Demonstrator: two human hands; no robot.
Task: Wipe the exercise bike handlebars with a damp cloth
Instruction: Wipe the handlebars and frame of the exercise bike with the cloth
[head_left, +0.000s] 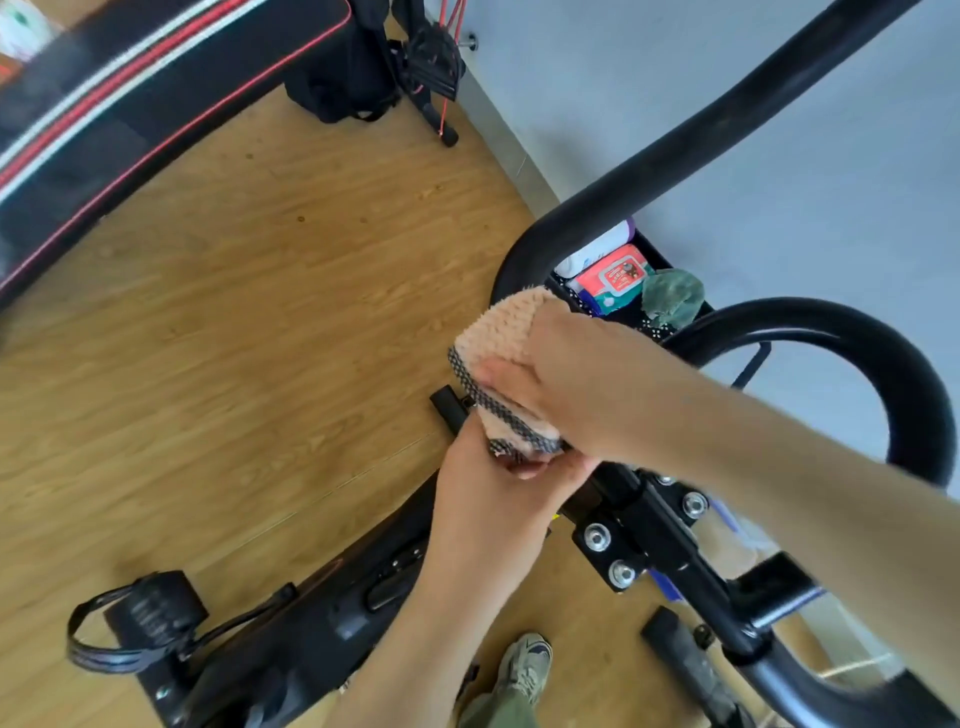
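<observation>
At the bottom edge a grey sneaker (524, 665) stands on the pale wooden plank floor (291, 291), beside the black bike frame (311, 623) and its strapped black pedal (136, 618). Above the bolted black clamp bracket (623, 540), the left hand (493, 499) pinches the lower end of the peach-pink fluffy cloth with grey patterned edging (498, 338). The right hand (576, 384) curls over that cloth, pressing it round the curved black tubular handlebars (675, 156) near their bend. Just behind, a black basket (655, 248) holds a red wipes packet (613, 273) and a crumpled green rag (672, 301). Farther off lies a long black bag with red and white stripes (130, 104), by the grey wall (727, 62).
</observation>
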